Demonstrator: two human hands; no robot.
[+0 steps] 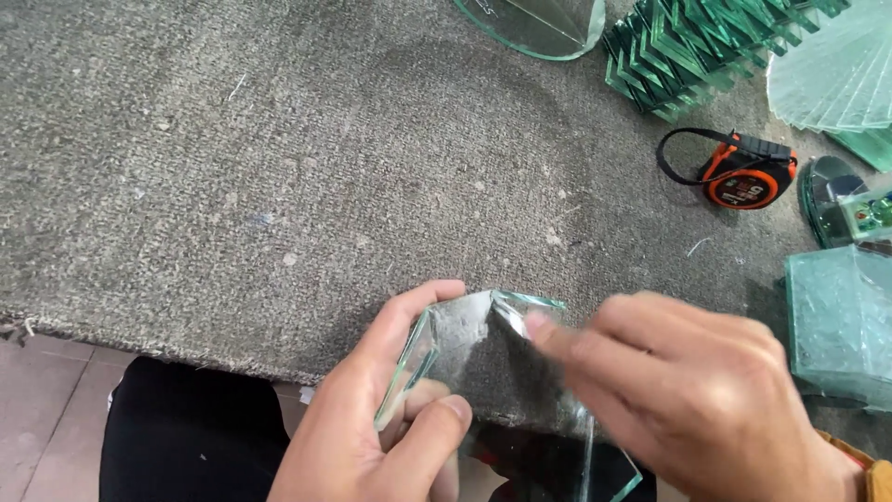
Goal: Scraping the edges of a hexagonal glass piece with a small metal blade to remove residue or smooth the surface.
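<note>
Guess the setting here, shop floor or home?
Likely a glass-cutting workshop: stacks of cut glass pieces on a carpeted bench, a tape measure beside them, and both hands on a glass piece.

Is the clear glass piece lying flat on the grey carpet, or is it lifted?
Lifted: both hands hold the clear glass piece past the grey carpet edge.

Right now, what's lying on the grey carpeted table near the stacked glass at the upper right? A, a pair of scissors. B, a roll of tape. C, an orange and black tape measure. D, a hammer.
C: an orange and black tape measure with a black wrist loop lies on the grey carpeted table, just below the stacked green-edged glass pieces.
</note>
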